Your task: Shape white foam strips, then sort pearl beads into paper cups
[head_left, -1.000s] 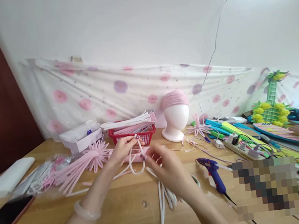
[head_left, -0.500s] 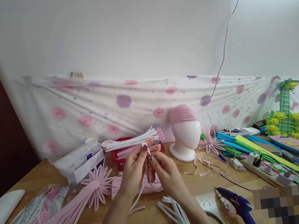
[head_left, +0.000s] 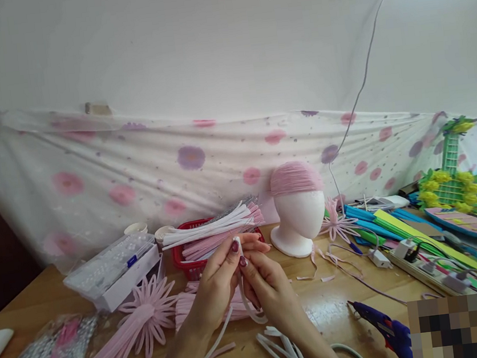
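A white pipe cleaner is bent in a curve and hangs below my fingers. My left hand pinches its upper end between thumb and fingers. Close beside it, my right hand has its thumb and index finger pressed on the same piece just below, with other fingers partly stretched. Both hands are above the table, in front of a bundle of pink pipe cleaners. Loose white pipe cleaners lie under my right wrist. The fingers partly hide the pinched end.
A red basket of pipe cleaners stands behind my hands, a foam head wound in pink to its right. Left are a pink pipe-cleaner flower bundle and a plastic box. A glue gun and power strip lie right.
The camera view has shifted slightly, so objects on the left sit further left. My hands keep their pinch on the white pipe cleaner; its hanging curve shows more plainly below the fingers.
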`<state>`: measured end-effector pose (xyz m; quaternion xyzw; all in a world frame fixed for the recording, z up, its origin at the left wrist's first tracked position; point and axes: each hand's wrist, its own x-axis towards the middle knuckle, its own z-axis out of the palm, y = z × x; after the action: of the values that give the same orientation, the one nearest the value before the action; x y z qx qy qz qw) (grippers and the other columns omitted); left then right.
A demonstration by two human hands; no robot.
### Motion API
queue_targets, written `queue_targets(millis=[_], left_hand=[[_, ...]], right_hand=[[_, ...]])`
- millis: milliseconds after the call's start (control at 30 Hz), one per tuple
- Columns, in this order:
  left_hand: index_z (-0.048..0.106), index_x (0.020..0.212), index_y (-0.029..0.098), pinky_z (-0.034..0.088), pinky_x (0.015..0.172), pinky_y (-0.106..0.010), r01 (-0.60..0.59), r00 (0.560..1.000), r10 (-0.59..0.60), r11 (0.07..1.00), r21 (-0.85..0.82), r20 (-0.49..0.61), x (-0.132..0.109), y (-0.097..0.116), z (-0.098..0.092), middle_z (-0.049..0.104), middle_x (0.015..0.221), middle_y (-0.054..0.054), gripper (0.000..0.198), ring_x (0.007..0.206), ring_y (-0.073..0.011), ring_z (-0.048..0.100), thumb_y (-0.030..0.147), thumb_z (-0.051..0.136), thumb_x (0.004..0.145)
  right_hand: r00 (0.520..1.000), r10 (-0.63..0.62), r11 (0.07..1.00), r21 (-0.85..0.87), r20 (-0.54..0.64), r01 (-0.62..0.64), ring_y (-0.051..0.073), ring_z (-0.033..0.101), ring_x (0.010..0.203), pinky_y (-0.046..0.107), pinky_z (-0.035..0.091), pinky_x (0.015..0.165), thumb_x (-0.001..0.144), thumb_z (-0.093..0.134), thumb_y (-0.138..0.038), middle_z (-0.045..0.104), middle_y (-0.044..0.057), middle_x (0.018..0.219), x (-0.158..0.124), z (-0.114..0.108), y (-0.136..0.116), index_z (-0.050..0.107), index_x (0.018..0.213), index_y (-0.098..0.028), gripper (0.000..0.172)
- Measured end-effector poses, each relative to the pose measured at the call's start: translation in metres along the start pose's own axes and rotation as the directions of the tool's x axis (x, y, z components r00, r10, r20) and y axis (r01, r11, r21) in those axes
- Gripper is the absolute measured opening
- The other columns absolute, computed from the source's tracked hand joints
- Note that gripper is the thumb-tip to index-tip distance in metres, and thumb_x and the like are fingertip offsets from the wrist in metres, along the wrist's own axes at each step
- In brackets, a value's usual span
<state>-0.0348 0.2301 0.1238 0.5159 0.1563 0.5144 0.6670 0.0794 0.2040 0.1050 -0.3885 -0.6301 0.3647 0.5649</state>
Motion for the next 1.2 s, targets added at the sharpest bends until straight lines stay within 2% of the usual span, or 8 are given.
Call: queue_targets(millis=[333, 667, 800, 867, 933, 1033, 1133, 1200], left_hand=[[0.068, 0.116, 0.023, 0.046, 0.095, -0.031, -0.012, 0.998, 0.004, 0.992, 0.124, 0.060, -0.009, 0.004, -0.003, 0.069, 0.116, -0.009, 0.033, 0.114, -0.0238, 0.059, 0.044, 0.050, 0.098], [0.071, 0.108, 0.021, 0.047, 0.095, -0.033, -0.066, 0.997, 0.050, 0.960, 0.272, 0.065, -0.011, 0.011, 0.001, 0.069, 0.114, -0.010, 0.035, 0.111, -0.0259, 0.060, 0.047, 0.050, 0.097], [0.071, 0.101, 0.022, 0.048, 0.090, -0.032, -0.064, 0.998, 0.056, 0.974, 0.215, 0.039, -0.011, 0.006, 0.000, 0.070, 0.113, -0.009, 0.030, 0.108, -0.0247, 0.062, 0.046, 0.052, 0.096], [0.070, 0.096, 0.022, 0.049, 0.087, -0.031, -0.030, 1.000, 0.028, 0.989, 0.147, 0.012, -0.011, 0.005, -0.001, 0.072, 0.112, -0.008, 0.028, 0.107, -0.0242, 0.063, 0.046, 0.055, 0.095], [0.068, 0.092, 0.022, 0.050, 0.085, -0.031, -0.001, 1.000, 0.002, 0.998, 0.063, -0.017, -0.009, 0.005, -0.001, 0.073, 0.110, -0.008, 0.027, 0.106, -0.0241, 0.064, 0.046, 0.058, 0.093], [0.064, 0.081, 0.022, 0.050, 0.086, -0.032, -0.006, 0.998, 0.002, 0.998, -0.056, -0.062, -0.006, 0.007, 0.000, 0.075, 0.104, -0.007, 0.026, 0.106, -0.0245, 0.065, 0.047, 0.066, 0.088], [0.057, 0.072, 0.022, 0.050, 0.085, -0.034, -0.007, 0.995, -0.006, 0.990, -0.140, -0.099, -0.003, 0.009, 0.000, 0.076, 0.098, -0.006, 0.032, 0.104, -0.0259, 0.066, 0.048, 0.072, 0.082], [0.055, 0.072, 0.023, 0.051, 0.086, -0.035, -0.005, 0.994, -0.012, 0.987, -0.158, -0.105, -0.003, 0.009, -0.001, 0.077, 0.095, -0.006, 0.032, 0.105, -0.0265, 0.067, 0.048, 0.072, 0.082]], right_hand=[[0.999, 0.013, 0.994, -0.111, 0.030, -0.010, 0.008, 0.031, 0.041, 0.022, 0.023, 0.041, 0.100, 0.044, -0.041, 0.039, -0.008, 0.049, -0.006, -0.001, -0.011, 0.047, 0.071, -0.022, 0.035], [1.000, 0.018, 0.992, -0.122, 0.017, -0.016, 0.008, 0.030, 0.039, 0.023, 0.023, 0.042, 0.100, 0.042, -0.040, 0.037, -0.009, 0.048, -0.009, 0.001, -0.014, 0.045, 0.071, -0.022, 0.034], [1.000, -0.001, 0.985, -0.173, 0.008, 0.003, 0.009, 0.031, 0.043, 0.024, 0.025, 0.045, 0.101, 0.043, -0.038, 0.038, -0.008, 0.050, -0.009, 0.001, -0.013, 0.047, 0.071, -0.022, 0.034], [1.000, -0.026, 0.979, -0.200, -0.009, 0.023, 0.011, 0.041, 0.051, 0.023, 0.031, 0.049, 0.100, 0.045, -0.037, 0.046, -0.005, 0.057, -0.008, 0.001, -0.013, 0.050, 0.072, -0.022, 0.032], [0.997, -0.072, 0.978, -0.201, -0.033, 0.064, 0.015, 0.054, 0.071, 0.024, 0.041, 0.063, 0.099, 0.047, -0.038, 0.058, 0.000, 0.074, -0.006, 0.001, -0.014, 0.056, 0.079, -0.021, 0.028], [0.996, -0.080, 0.986, -0.151, -0.041, 0.073, 0.017, 0.055, 0.094, 0.026, 0.043, 0.085, 0.101, 0.045, -0.041, 0.060, 0.002, 0.091, -0.003, 0.001, -0.015, 0.059, 0.085, -0.023, 0.028], [0.998, 0.058, 0.995, -0.081, -0.021, -0.059, 0.015, 0.053, 0.083, 0.023, 0.044, 0.080, 0.102, 0.042, -0.046, 0.056, -0.001, 0.082, -0.004, 0.002, -0.012, 0.056, 0.081, -0.023, 0.033], [0.996, 0.089, 0.996, -0.020, -0.012, -0.089, 0.014, 0.052, 0.078, 0.022, 0.045, 0.075, 0.100, 0.046, -0.049, 0.056, -0.002, 0.079, -0.005, 0.005, -0.010, 0.057, 0.082, -0.023, 0.033]])
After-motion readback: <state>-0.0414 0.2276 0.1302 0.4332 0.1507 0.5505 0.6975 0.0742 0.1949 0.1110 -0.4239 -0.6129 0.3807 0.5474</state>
